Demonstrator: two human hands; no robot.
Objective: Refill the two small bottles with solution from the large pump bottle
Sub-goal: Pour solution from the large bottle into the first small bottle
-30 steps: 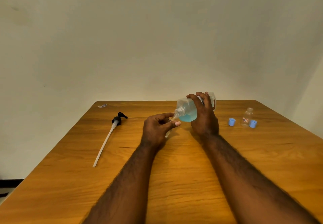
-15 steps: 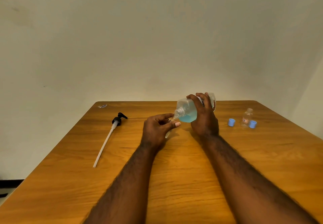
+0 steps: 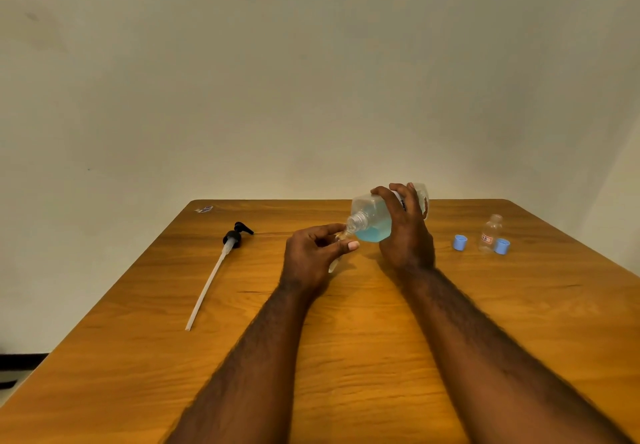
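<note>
My right hand [image 3: 407,235] grips the large clear bottle [image 3: 372,220] of blue solution, tipped on its side with its open neck pointing left and down. The neck touches the mouth of a small clear bottle [image 3: 335,260], which my left hand [image 3: 311,256] holds between thumb and fingers; most of that bottle is hidden by the hand. The second small bottle [image 3: 489,234] stands open at the right, between two blue caps [image 3: 460,243] [image 3: 502,246].
The black pump head with its long white tube [image 3: 216,270] lies on the wooden table [image 3: 346,374] at the left. A small scrap [image 3: 204,209] sits at the far left corner. A plain wall rises behind the table.
</note>
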